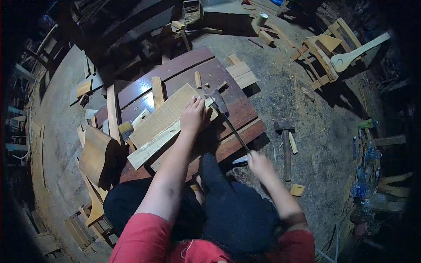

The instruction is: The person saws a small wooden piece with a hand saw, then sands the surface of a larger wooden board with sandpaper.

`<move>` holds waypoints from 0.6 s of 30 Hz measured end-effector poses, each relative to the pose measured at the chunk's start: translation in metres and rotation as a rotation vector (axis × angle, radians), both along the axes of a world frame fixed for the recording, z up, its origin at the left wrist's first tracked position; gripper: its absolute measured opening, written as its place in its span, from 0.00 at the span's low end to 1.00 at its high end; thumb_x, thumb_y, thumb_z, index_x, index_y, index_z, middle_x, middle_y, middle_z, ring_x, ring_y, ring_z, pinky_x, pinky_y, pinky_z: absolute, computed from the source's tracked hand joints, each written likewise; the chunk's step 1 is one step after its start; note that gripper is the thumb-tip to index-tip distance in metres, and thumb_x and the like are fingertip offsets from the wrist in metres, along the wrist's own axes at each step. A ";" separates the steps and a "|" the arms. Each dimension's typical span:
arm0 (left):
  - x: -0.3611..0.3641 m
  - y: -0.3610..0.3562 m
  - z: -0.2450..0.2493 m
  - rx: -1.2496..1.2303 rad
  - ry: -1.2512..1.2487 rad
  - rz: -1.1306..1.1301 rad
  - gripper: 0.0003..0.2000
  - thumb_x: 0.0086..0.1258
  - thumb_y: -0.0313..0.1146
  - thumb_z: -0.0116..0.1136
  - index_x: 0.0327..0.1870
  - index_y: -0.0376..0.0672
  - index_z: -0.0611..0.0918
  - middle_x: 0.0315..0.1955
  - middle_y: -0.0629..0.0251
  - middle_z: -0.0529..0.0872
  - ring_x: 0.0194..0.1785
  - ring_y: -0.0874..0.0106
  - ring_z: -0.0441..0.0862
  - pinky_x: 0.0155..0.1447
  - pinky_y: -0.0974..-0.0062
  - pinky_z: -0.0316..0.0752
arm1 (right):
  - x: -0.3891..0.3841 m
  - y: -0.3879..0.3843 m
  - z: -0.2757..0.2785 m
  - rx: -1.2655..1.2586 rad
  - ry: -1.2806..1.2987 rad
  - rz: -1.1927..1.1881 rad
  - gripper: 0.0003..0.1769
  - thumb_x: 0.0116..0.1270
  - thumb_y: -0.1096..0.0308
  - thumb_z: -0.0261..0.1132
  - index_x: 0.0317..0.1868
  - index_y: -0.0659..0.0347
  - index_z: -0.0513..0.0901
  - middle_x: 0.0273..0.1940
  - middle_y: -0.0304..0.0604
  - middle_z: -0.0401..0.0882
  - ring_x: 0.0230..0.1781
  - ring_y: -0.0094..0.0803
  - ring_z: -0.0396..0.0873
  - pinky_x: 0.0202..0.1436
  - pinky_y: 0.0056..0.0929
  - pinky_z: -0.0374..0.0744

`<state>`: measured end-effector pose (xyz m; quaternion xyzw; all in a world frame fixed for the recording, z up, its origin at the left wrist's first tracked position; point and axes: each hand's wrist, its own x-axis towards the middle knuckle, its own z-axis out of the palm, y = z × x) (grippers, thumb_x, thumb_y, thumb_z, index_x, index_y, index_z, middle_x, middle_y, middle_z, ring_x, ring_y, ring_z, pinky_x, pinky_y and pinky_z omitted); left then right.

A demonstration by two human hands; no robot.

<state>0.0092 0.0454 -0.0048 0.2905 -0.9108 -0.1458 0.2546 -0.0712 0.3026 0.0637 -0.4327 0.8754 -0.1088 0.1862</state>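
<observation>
My left hand [193,115] presses down with curled fingers on a long pale wooden strip [160,142], close to its upper right end. Beneath and behind the strip lies a wide, light-brown plank [164,114]. My right hand [259,165] is closed around the lower end of a long, thin dark tool [234,130]. Its far end reaches the strip's tip, just right of my left fingers; whether it is a blade or a handle I cannot make out. A grey, wedge-like shape [220,101] shows beside that end. All of this lies over a dark red-brown panelled board [239,105].
A hammer [286,151] lies on the floor to the right, with a small yellowish block [297,190] below it. Curved brown wood [97,153] stands at left. Further right, a pale long-necked wooden piece [351,57] rests on a wooden frame [322,61]. Plastic bottles [359,188] lie at far right.
</observation>
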 end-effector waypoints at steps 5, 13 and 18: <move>0.005 -0.002 0.009 0.072 -0.081 -0.039 0.21 0.57 0.41 0.53 0.49 0.38 0.71 0.51 0.55 0.72 0.59 0.59 0.64 0.60 0.62 0.60 | 0.008 0.068 0.000 -0.008 0.005 -0.136 0.12 0.61 0.60 0.49 0.28 0.60 0.70 0.21 0.57 0.74 0.24 0.54 0.74 0.28 0.49 0.71; 0.026 -0.018 0.039 0.033 -0.274 -0.026 0.32 0.54 0.47 0.55 0.58 0.39 0.62 0.59 0.55 0.61 0.61 0.58 0.60 0.61 0.59 0.57 | -0.023 0.031 -0.077 -0.088 0.204 -0.272 0.15 0.60 0.58 0.52 0.25 0.61 0.70 0.23 0.54 0.73 0.26 0.52 0.73 0.29 0.46 0.71; 0.094 -0.071 0.091 0.252 -0.704 -0.158 0.31 0.52 0.48 0.57 0.55 0.40 0.66 0.57 0.53 0.63 0.56 0.56 0.66 0.55 0.63 0.65 | -0.039 -0.014 -0.075 -0.045 0.219 -0.250 0.16 0.57 0.55 0.55 0.38 0.59 0.71 0.34 0.48 0.73 0.34 0.48 0.74 0.33 0.43 0.73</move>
